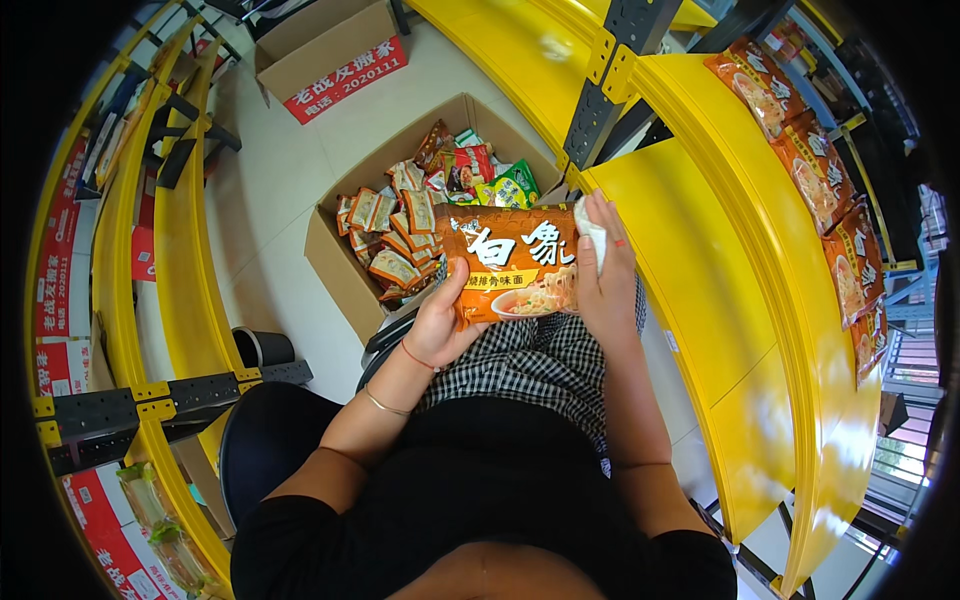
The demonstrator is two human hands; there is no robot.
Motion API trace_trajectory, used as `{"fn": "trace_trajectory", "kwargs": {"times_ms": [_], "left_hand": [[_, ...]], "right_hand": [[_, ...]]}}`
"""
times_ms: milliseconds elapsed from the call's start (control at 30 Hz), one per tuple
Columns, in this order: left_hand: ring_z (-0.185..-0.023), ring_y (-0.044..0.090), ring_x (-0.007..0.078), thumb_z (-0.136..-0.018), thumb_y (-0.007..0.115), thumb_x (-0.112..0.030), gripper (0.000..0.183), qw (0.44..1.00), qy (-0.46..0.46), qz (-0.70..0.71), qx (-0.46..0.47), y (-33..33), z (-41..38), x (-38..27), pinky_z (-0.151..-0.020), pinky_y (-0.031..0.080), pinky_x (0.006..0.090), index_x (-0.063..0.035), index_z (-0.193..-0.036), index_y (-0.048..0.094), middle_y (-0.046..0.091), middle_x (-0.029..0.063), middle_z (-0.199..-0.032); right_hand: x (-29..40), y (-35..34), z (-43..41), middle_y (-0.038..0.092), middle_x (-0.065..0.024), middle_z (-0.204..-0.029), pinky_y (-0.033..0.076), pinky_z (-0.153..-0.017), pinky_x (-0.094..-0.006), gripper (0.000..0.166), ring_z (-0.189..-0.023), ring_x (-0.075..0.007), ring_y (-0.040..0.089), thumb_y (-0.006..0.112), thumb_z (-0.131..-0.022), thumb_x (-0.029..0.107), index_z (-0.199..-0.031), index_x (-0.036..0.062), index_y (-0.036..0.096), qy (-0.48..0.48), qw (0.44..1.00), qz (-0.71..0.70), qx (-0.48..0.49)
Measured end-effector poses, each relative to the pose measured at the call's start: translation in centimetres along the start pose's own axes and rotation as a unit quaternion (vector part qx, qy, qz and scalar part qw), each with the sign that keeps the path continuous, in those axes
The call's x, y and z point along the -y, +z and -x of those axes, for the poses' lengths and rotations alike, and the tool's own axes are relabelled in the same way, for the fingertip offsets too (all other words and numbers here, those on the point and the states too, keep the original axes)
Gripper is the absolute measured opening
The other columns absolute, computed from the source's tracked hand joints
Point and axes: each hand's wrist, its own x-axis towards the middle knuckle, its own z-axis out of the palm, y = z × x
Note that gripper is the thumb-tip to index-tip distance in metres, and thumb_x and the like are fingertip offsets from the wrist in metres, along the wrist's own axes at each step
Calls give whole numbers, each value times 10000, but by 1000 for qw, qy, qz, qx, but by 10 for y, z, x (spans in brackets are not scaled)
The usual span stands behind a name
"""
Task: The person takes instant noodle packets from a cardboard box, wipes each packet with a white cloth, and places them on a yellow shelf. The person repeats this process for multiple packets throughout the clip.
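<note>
An orange-brown instant noodle packet (510, 262) is held up in front of me above my lap. My left hand (442, 319) grips its lower left corner, thumb on the front face. At the packet's right edge is my right hand (606, 285), with a folded white tissue or cloth (592, 232) held under its fingers against the packet. Just beyond the packet stands an open cardboard box (341, 281). Inside it are several small orange-and-white packets (394, 266), a green-and-yellow packet (514, 187) and a red packet (471, 163).
To my right, a yellow metal shelf (750, 225) carries a row of similar noodle packets (814, 176) on its upper level. A dark upright post (592, 105) rises beside the box. Yellow shelving (184, 247) and a black bin (262, 346) are at left. Another cardboard box (330, 45) lies ahead.
</note>
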Motion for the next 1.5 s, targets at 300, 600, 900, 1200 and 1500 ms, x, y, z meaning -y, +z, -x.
{"fn": "trace_trajectory", "kwargs": {"times_ms": [300,600,900,1200,1500], "left_hand": [[-1210,477,248,-986,323,-423,508,999,9,33,32,-1,-2,5,-1028,386,410,-74,-1353,360,475,114,-1319],[-1200,484,264,-984,305,-447,532,994,26,104,29,-13,-7,-8,-1023,388,403,-41,-1313,405,502,132,-1292],[-1299,370,318,-988,318,-406,537,996,58,66,-28,-9,-10,-12,-1075,309,483,-55,-1394,294,384,159,-1403],[-1238,451,209,-994,325,-386,489,995,48,-77,-38,8,-3,12,-1040,357,379,-86,-1379,344,445,77,-1362],[-1248,445,250,-985,337,-403,519,997,47,-51,-11,0,-1,0,-1047,351,419,-54,-1369,343,454,108,-1359]], "right_hand": [[76,17,13,373,-133,-1425,197,-1068,-546,538,-1338,-310,312,577,-794,161,-1302,29,460,-151,983,91,59],[61,34,46,431,-17,-1397,183,-1102,-491,608,-1317,-213,361,684,-691,184,-1268,95,516,-211,966,103,105],[31,9,50,365,-80,-1438,203,-1083,-507,609,-1357,-267,292,605,-766,80,-1347,53,424,-79,987,114,77],[70,33,7,374,-82,-1433,192,-1079,-527,609,-1340,-276,317,638,-739,145,-1314,52,463,-186,976,100,44],[30,26,-10,343,-94,-1448,187,-1088,-511,508,-1353,-301,273,531,-871,171,-1351,54,412,-68,995,62,32]]}}
